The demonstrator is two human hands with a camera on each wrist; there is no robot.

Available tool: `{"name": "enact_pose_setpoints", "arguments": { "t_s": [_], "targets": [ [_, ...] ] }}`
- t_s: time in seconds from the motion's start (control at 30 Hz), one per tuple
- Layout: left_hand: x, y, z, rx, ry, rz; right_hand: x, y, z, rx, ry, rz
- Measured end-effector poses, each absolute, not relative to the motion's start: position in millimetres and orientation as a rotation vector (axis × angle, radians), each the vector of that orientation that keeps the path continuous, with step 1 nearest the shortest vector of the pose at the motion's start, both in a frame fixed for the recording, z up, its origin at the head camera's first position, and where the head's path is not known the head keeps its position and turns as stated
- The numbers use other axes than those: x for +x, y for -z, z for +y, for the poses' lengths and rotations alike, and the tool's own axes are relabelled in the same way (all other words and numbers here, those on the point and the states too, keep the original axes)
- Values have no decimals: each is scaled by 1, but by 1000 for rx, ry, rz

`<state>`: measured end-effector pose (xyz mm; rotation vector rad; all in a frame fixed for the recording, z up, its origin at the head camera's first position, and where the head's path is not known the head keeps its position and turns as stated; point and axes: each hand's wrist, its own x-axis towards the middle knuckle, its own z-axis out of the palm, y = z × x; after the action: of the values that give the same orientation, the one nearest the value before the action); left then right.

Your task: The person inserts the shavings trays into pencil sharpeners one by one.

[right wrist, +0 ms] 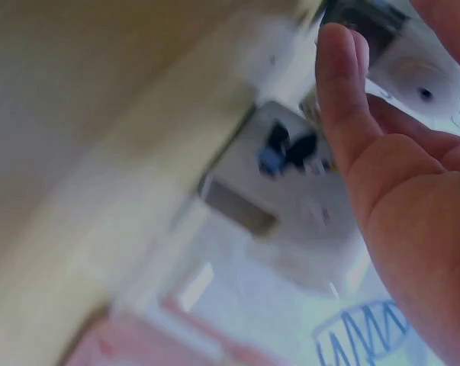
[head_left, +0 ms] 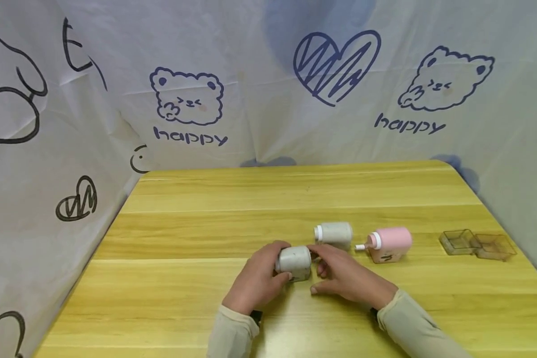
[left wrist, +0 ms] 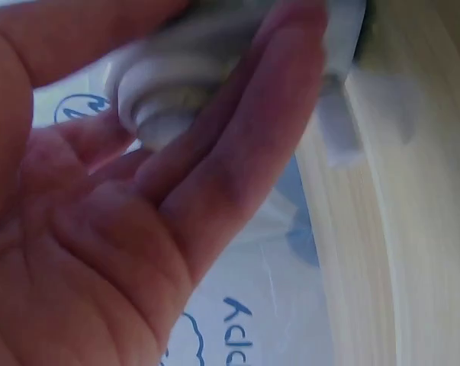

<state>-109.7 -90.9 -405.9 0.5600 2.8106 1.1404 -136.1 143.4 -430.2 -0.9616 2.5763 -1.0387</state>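
Doodled white sheeting [head_left: 255,84] behind a wood-grain counter [head_left: 170,233]. Left hand [head_left: 260,279]: grip curled around a grey bottle [head_left: 294,261], mid-counter. Right hand [head_left: 348,276]: grip parted, thumb spread, fingertips at the bottle's right end — contact uncertain. Second grey bottle [head_left: 336,231] just beyond — pink bottle [head_left: 395,240] farther right.

Smooth plastic-looking held bottle [head_left: 294,259], faintly glossy wood-grain tabletop [head_left: 161,293], matt cloth backdrop [head_left: 255,64]

Head view high, forward-down; wrist views close; table [head_left: 170,223] shared
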Motion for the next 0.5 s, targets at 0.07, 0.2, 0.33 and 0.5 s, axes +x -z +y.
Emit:
{"name": "enact_pose_setpoints", "arguments": {
  "t_s": [0.07, 0.2, 0.33, 0.5],
  "targets": [
    [-112, 407, -94, 522, -1159, 2888, -132, 426, 150, -943, 1061, 2554],
    [-117, 409, -99, 469, -1231, 2972, -124, 413, 169, -932, 1085, 2504],
    [-122, 415, -98, 443, -1300, 2966, -119, 398, 195, -1002, 1181, 2484],
    [-126, 423, -96, 456, -1303, 2947, -116, 369, 235, -851, 1294, 2678]
  ]
}}
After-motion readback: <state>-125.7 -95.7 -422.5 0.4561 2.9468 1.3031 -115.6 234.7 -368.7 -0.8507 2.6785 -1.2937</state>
